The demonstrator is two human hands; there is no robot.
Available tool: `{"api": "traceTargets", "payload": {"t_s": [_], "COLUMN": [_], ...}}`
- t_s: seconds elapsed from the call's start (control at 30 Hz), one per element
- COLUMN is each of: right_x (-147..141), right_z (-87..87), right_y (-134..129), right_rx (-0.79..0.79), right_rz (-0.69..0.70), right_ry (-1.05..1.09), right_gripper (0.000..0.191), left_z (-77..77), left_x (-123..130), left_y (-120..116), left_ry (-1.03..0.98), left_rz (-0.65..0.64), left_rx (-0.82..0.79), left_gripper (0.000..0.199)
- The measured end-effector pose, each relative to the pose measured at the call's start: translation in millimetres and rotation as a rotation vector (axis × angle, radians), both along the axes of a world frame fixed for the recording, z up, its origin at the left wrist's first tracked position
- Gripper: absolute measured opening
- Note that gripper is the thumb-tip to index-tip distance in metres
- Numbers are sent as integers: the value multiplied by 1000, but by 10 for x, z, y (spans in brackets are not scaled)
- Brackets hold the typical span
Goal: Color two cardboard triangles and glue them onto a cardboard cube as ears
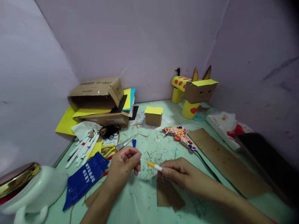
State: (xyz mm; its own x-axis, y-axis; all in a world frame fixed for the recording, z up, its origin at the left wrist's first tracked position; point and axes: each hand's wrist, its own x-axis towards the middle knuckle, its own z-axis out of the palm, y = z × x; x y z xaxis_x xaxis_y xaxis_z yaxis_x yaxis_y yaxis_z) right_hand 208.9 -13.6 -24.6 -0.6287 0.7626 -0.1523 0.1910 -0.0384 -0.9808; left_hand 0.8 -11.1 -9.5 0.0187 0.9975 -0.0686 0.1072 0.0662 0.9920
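The right hand [179, 171] has its fingers [165, 171] clamped on an orange-tipped white marker [155, 166] above the worktop [144, 199]; the left hand [126, 160] curls near it, but from here I can't tell whether its fingers meet.

Head camera: worn on the person's head, looking forward and down.
Table [140, 197]: seen at a slant from its near side.
Left hand [127, 160], right hand [177, 170]: both fairly near, low in the middle of the view.
Back wall [149, 49]: faces the camera, beyond the table.
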Motion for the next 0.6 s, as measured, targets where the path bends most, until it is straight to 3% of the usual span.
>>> {"api": "traceTargets", "payload": {"t_s": [0.1,0.43,0.6], "right_x": [-18,-41,-14], "right_z": [35,-12,-297], "right_y": [-31,-82,-152], "right_rx": [215,550,651], "right_rz": [-21,-35,-62], "right_ry": [-121,-424,-332], "right_gripper": [40,34,30], "left_z": [-1,-52,-65], "left_x": [62,161,260], "left_y": [-19,-90,-172], "left_ry": [25,142,131], "left_rz": [-32,-30,-6], "left_rx": [-32,-81,-110], "left_gripper": [26,15,12]}}
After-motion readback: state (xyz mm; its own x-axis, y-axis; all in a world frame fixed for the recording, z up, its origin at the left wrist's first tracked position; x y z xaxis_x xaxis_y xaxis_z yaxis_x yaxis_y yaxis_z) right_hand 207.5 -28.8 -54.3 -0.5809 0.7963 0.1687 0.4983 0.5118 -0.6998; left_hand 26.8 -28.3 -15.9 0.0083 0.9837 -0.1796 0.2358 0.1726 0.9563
